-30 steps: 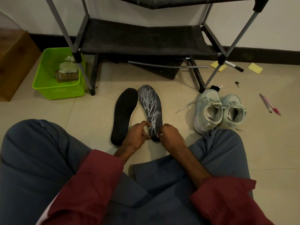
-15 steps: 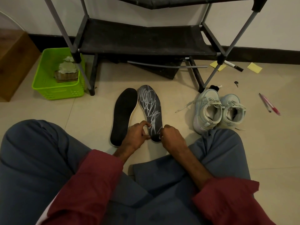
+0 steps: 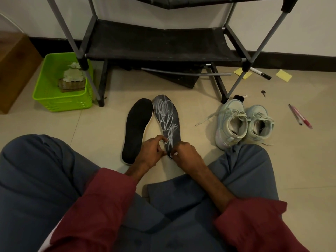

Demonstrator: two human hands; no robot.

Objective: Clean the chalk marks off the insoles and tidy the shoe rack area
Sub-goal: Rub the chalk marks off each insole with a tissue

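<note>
Status: chalked insole on floor, toe toward 12 o'clock | plain insole just beside at its 9 o'clock | left hand and right hand close together, both pinching heel edge | advice: pin heel with one hand, wipe toward toe, keep dust off plain insole

I'm seeing the clean black insole lying flat, toe pointing at the shoe rack; just beside it on its right, toes nearly touching, the chalked insole is lying with white scribbles running along its whole length
</note>
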